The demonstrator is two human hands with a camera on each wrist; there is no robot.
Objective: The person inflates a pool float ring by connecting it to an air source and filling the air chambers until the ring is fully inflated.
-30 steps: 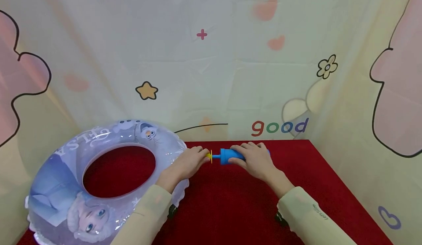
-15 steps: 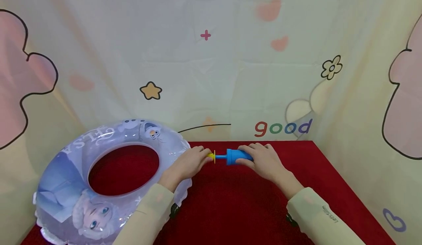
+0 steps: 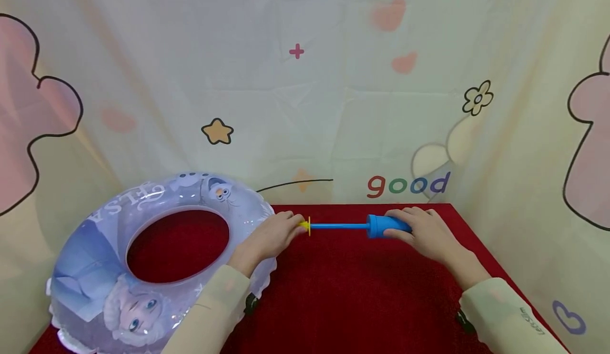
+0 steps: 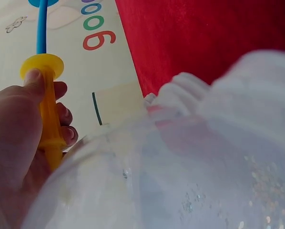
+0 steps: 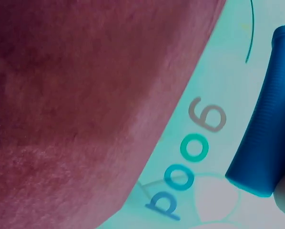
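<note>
A blue hand air pump (image 3: 377, 226) with a yellow end piece (image 4: 48, 112) is held level above the red cloth, its thin blue rod (image 3: 338, 226) drawn well out. My left hand (image 3: 268, 237) grips the yellow end piece, thumb up by its round flange. My right hand (image 3: 430, 237) grips the thick blue barrel (image 5: 269, 114), covering its far end in the head view. At the left sits an inflated swim ring (image 3: 88, 261) with cartoon figures and "ELSA" printed on it. My left forearm overlaps its right side, and its clear film (image 4: 180, 186) fills the lower left wrist view.
A red cloth (image 3: 352, 301) covers the surface beneath both hands. Pale printed curtains (image 3: 267, 89) enclose it at the back and sides, with the word "good" (image 3: 409, 185) behind the pump.
My right hand has moved right with the barrel, so more of the blue rod shows. My left hand stays nearly in place on the yellow end piece. The head view shifted slightly.
</note>
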